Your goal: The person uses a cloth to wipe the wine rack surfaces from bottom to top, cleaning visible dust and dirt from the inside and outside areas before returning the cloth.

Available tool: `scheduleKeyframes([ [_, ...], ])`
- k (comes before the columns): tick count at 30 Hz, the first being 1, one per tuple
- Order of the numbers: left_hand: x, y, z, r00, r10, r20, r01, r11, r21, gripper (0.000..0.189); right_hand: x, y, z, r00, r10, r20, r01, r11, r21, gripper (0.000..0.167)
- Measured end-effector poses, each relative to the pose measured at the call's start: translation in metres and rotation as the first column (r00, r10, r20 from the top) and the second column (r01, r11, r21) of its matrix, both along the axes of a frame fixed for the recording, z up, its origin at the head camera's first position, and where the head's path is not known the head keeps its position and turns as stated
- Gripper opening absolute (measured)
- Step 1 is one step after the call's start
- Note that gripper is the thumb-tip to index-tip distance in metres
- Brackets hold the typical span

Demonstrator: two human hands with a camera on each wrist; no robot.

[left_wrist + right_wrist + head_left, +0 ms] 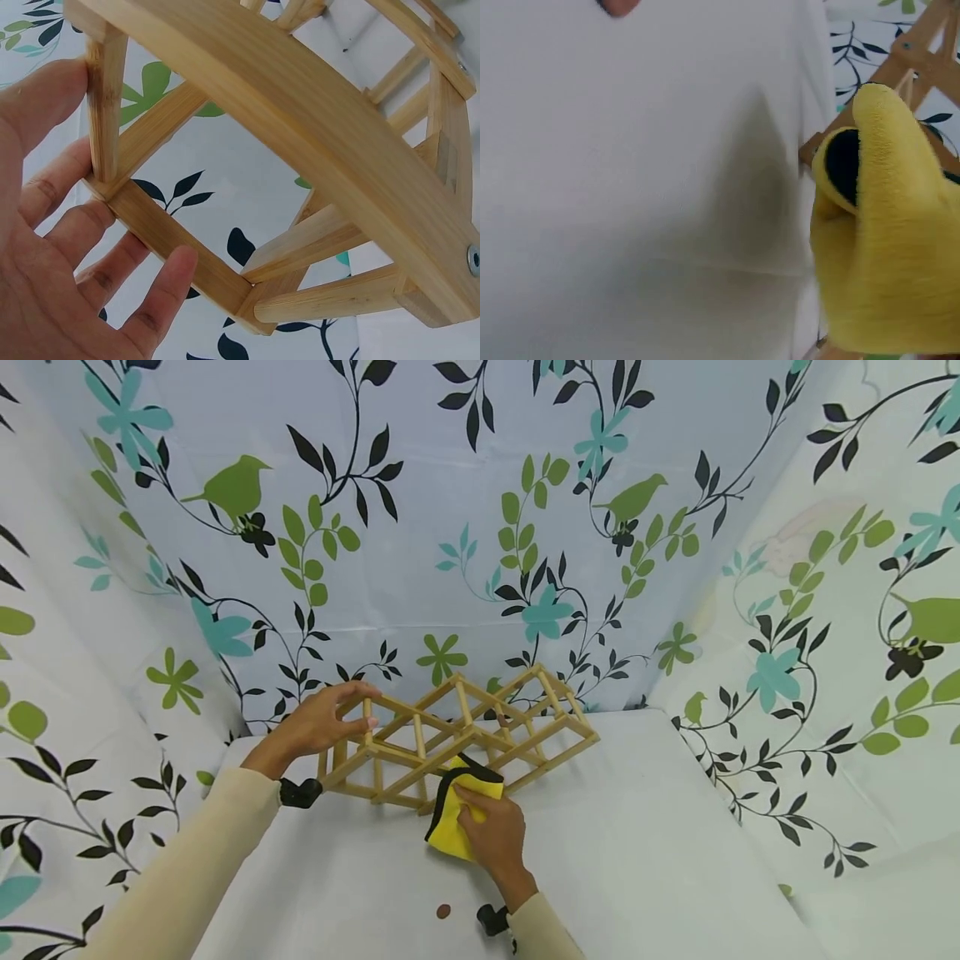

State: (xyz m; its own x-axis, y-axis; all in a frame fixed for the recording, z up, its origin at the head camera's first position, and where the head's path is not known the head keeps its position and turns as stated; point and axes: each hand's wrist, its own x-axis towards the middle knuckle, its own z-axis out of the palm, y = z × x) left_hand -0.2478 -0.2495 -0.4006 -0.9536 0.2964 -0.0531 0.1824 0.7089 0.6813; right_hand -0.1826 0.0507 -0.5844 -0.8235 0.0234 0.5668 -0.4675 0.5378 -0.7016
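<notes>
A light wooden lattice rack point(423, 767) of crossed slats and round dowels stands on the white table, near its back edge. My left hand point(322, 722) grips its left end; in the left wrist view the thumb lies against an upright dowel and the fingers reach around the end of the rack point(300, 142). My right hand point(495, 835) holds a folded yellow cloth point(448, 828) with black edging against the rack's front, near the middle. Up close in the right wrist view, the cloth point(900, 240) hides the right fingers.
A small brown oval piece point(443, 911) lies on the white table point(637, 835), in front of the right hand. Behind the table and on both sides hang white sheets point(420, 568) printed with leaves, flowers and birds.
</notes>
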Motion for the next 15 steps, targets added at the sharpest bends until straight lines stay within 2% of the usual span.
scheduleKeyframes([
  [2, 0.0, 0.001, -0.001, 1.0, -0.003, -0.009, 0.003, 1.0, 0.002, 0.05, 0.001, 0.006, -0.001, 0.998, 0.041, -0.044, -0.044, 0.997, -0.057, 0.035],
  [4, 0.0, 0.001, -0.002, 1.0, 0.001, -0.017, -0.001, 1.0, 0.007, 0.05, -0.002, 0.011, -0.002, 0.995, 0.074, -0.064, -0.077, 0.996, -0.049, 0.035],
  [8, 0.0, 0.003, -0.002, 1.0, -0.003, -0.013, 0.003, 1.0, 0.007, 0.051, -0.006, 0.023, -0.004, 0.999, 0.03, -0.025, -0.028, 0.997, 0.065, 0.036],
  [9, 0.0, 0.003, -0.002, 1.0, -0.006, -0.012, 0.006, 1.0, 0.012, 0.051, -0.006, 0.027, -0.005, 1.0, 0.015, -0.014, -0.014, 0.998, 0.068, 0.038],
  [12, 0.001, 0.001, -0.004, 1.0, -0.009, -0.002, 0.009, 1.0, 0.025, 0.051, -0.003, 0.037, -0.005, 0.997, -0.017, -0.075, 0.013, 0.999, -0.05, 0.038],
  [15, 0.0, 0.0, -0.003, 1.0, -0.009, 0.002, 0.009, 0.999, 0.035, 0.052, -0.006, 0.04, -0.008, 0.991, -0.047, -0.123, 0.018, 0.973, -0.23, 0.035],
])
